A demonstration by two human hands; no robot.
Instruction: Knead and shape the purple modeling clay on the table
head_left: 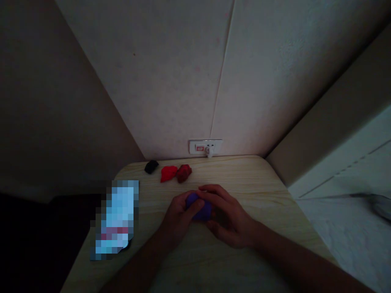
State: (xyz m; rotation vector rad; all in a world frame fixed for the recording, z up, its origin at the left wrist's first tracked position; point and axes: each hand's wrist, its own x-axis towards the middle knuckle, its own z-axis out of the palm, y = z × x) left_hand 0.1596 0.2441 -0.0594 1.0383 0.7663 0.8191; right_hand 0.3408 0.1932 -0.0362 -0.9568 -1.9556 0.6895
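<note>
Both my hands meet over a purple lump of clay point(200, 206) near the middle of a light wooden table point(244, 175). My left hand point(179, 215) cups the lump from the left, fingers curled round it. My right hand point(227, 215) wraps it from the right and above, fingers bent over its top. Only part of the purple lump shows between the fingers. Farther back lie a bright red clay lump point(168, 173), a darker red one point(184, 172) touching it, and a black one point(151, 166).
A blurred-out lit rectangle point(116, 219) lies at the table's left edge. A wall socket point(205, 146) with a plug sits just behind the table. Walls close in at the back and left. A white surface point(342, 228) lies to the right. The room is dim.
</note>
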